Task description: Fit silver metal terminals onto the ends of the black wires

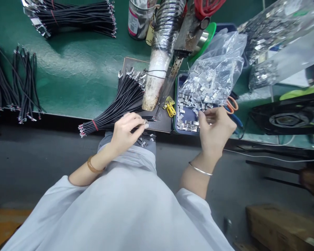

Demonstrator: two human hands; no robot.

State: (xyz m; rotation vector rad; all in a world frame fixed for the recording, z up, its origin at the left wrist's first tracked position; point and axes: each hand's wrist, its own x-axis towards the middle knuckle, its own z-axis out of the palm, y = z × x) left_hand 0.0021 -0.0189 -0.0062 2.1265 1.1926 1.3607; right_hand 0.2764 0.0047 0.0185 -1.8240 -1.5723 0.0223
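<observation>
My left hand is closed in a pinch on the metal-tipped end of a black wire at the table's front edge. Just behind it lies a fanned bundle of black wires tied with a red band. My right hand is curled over the near corner of a blue tray of small metal clips, its fingers pinched on something small I cannot make out. A clear bag of the same clips spills into that tray.
A foil-wrapped tool with a white tip stands between the hands over a dark plate. Yellow clip beside it. More wire bundles lie at far left and top left. Orange-handled scissors, a black fan, cardboard box on the floor.
</observation>
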